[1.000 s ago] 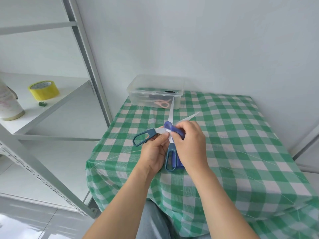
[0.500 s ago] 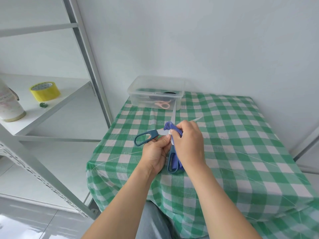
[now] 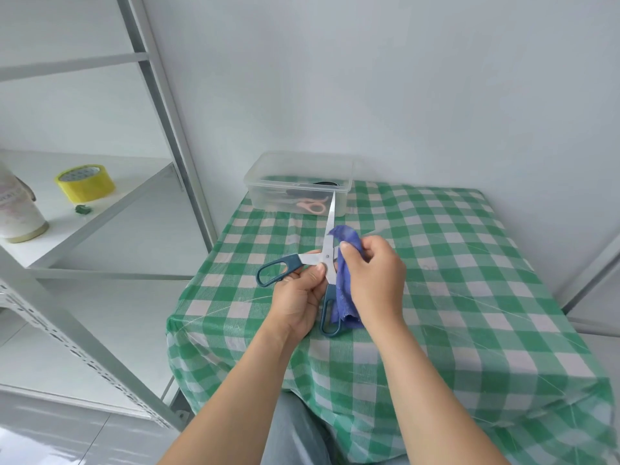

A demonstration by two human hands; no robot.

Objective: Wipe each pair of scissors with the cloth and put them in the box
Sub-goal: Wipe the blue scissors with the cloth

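Note:
My left hand [image 3: 298,293] pinches a pair of dark teal-handled scissors [image 3: 327,253] at the pivot, spread wide above the table. One blade points up toward the box; the other runs right, hidden under the cloth. My right hand [image 3: 372,273] grips a blue cloth [image 3: 345,283] beside the pivot, its tail hanging over the lower handle. A clear plastic box [image 3: 298,182] stands at the table's far edge against the wall. Inside it lie pink-handled scissors [image 3: 312,206] and a dark pair.
The table wears a green and white checked cover [image 3: 453,280]. A white metal shelf rack [image 3: 100,209] stands to the left, with a yellow tape roll [image 3: 85,182] and a white jar [image 3: 18,213] on it. A white wall rises just behind the box.
My right hand has slid the cloth out along the right blade, away from the pivot. The pivot and upright blade now show more plainly. My left hand stays where it was.

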